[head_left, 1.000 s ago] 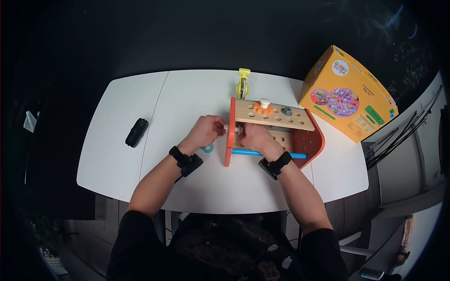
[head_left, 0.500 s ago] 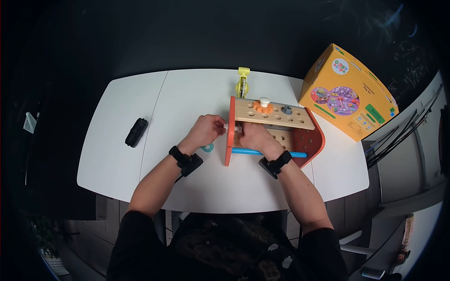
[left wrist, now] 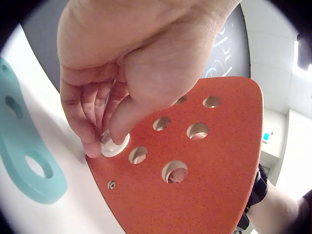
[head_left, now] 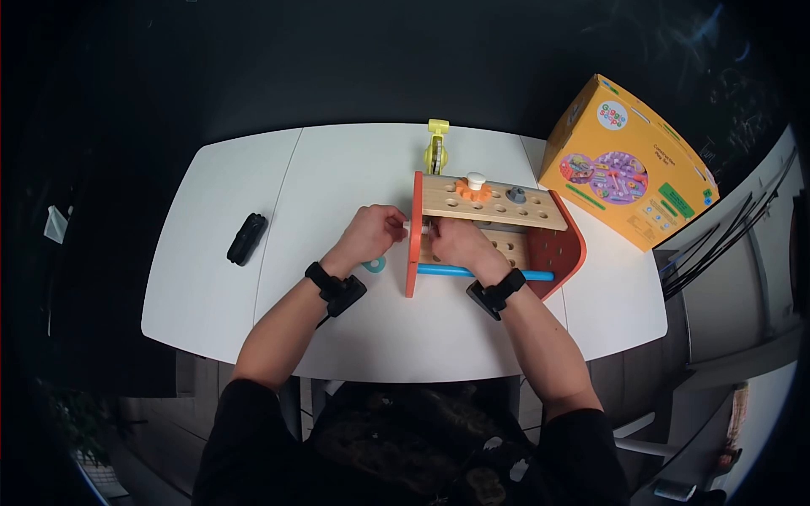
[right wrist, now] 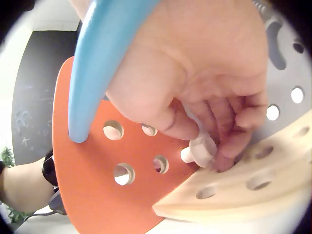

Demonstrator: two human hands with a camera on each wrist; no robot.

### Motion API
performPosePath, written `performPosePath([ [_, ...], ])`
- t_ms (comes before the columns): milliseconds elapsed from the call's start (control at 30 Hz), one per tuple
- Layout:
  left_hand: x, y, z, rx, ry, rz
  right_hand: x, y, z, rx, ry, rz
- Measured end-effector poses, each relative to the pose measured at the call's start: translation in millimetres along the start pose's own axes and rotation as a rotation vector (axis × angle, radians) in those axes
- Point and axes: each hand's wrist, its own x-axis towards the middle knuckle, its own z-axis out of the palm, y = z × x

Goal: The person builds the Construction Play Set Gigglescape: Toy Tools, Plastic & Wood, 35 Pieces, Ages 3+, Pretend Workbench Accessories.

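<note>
My left hand (head_left: 368,234) is at the outer face of the toy workbench's orange-red side panel (left wrist: 214,170). Its thumb and fingers pinch a round white piece (left wrist: 116,146) against that panel, near its edge. Inside the workbench, under the pale wooden top board (head_left: 498,207), my right hand (head_left: 462,246) pinches a white hexagonal nut (right wrist: 204,150). A short white shaft (right wrist: 187,155) shows between this nut and the inner face of the panel. A blue rod (right wrist: 105,58) crosses the front of the workbench, beneath my right wrist.
An orange gear (head_left: 473,195) under a white knob and a grey bolt (head_left: 515,196) sit on the top board. Left of the workbench lies a teal holed strip (left wrist: 39,170). Behind stands a yellow-green toy (head_left: 436,152); a yellow box (head_left: 633,169) is back right, a black case (head_left: 246,239) left.
</note>
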Motion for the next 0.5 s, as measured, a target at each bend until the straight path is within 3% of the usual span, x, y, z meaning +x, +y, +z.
performPosePath([
  [333, 4, -11, 7, -0.048, 0.025, 0.033, -3, 2, -5, -0.015, -0.035, -0.018],
  [433, 3, -11, 7, -0.061, 0.032, 0.025, -3, 7, 1, 0.01, 0.065, -0.079],
  [500, 2, -8, 6, -0.046, 0.028, 0.023, 0, 4, -1, -0.076, -0.047, 0.0],
])
